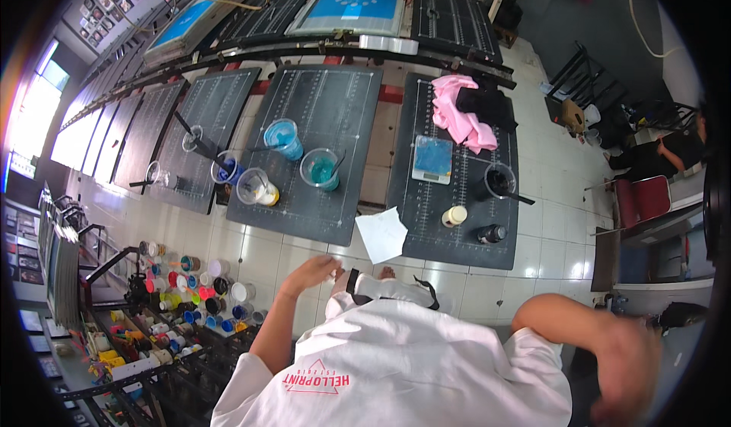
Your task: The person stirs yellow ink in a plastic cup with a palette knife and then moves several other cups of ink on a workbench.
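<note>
Red lettering [316, 379] with a triangular outline stands upside down on the white shirt [434, 351]; white ruled markings [424, 202] line the dark table [472, 191].

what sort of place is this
Most likely a screen-printing workshop: it has rows of black boards with white markings, a framed blue screen at the far side, and plastic cups, some holding what looks like coloured ink.

Glaring window [39, 119], blurred right hand [628, 366], curved edges
</note>
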A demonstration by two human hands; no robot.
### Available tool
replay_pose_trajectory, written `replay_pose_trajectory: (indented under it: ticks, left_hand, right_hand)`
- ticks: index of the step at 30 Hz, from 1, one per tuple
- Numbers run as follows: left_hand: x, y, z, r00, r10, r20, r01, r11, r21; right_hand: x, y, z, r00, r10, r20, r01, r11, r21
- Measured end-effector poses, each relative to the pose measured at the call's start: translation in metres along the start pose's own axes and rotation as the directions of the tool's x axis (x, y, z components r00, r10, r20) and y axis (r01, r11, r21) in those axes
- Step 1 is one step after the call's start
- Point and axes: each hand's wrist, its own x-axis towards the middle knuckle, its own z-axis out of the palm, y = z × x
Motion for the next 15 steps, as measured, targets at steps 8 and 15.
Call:
replay_pose_trajectory:
  ticks: [8, 15]
  left_hand:
    - [0.058, 0.046, 0.052, 0.957, -0.125, -0.261, 0.073, 0.977, -0.200]
    - [0.076, 0.053, 0.061, 0.918, 0.086, -0.388, -0.107, 0.994, -0.033]
  right_hand:
    - [-0.254, 0.144, 0.028, -0.365, 0.630, -0.685, -0.929, -0.198, 0.313]
    - [-0.325, 0.208, 0.066, -0.491, 0.478, -0.728, -0.866, -0.360, 0.347]
